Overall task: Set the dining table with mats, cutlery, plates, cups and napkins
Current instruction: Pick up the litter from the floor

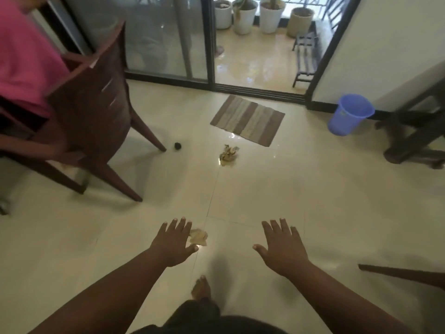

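While both arms reach forward and down over the pale tiled floor, the left hand and the right hand are spread flat with fingers straight and apart, palms down, holding nothing. A small crumpled yellowish paper, perhaps a napkin, lies on the floor just beside the left hand's fingers; whether they touch it cannot be told. A second, larger crumpled wad lies farther off on the tiles, near the lower edge of a striped brown mat that sits before the sliding glass door. A bare foot shows between the arms at the bottom. To the left stands a dark wooden chair, tilted in the wide-angle view, beside a surface draped in pink cloth, which may be the dining table. A small dark round thing rests on the floor close to one chair leg. To the right, a blue plastic bucket stands near the white wall, and dark wooden furniture legs show just beyond it. Through the open side of the door, a wet balcony floor holds several white pots and a low dark rack. No plates, cups or cutlery show.
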